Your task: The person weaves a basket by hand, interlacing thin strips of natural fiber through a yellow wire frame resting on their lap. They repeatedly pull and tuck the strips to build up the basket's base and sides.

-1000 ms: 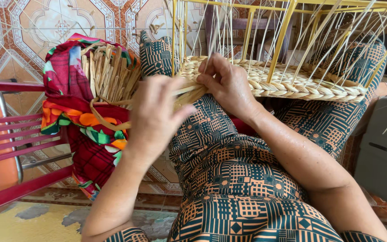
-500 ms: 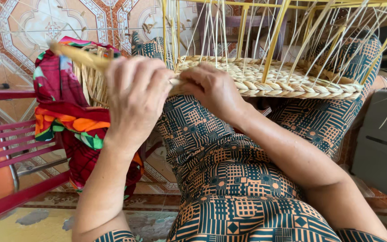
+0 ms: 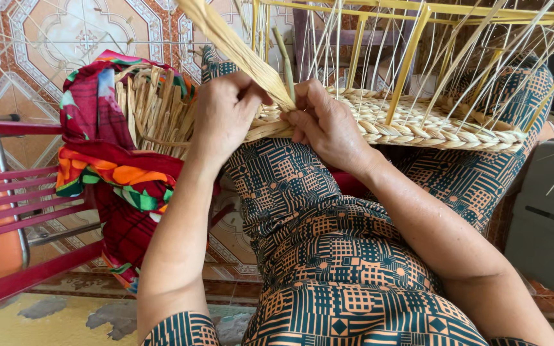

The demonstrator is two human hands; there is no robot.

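Now the straw strand (image 3: pixel 238 48) points up and away, its top cut off.
Left hand (image 3: pixel 226 115) fingers grip it; right hand (image 3: pixel 325 125) fingers press the woven mat (image 3: pixel 431 125), fingertips hidden.

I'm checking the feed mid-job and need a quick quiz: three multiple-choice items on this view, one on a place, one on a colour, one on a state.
1. Where does the bundle of cut straw pieces lie?
A. in the bright cloth on the person's left
B. on top of the woven base
C. on the grey box

2. What colour is the frame standing over the woven base?
A. blue
B. yellow
C. black

3. What is the left hand doing?
A. resting flat on the lap
B. pinching the pale straw strand
C. gripping the red chair

Answers: 1 A, the pieces sit inside the bright cloth. 2 B, its bars are yellow. 3 B, its fingers close on the strand, beside the right hand at the base's edge.
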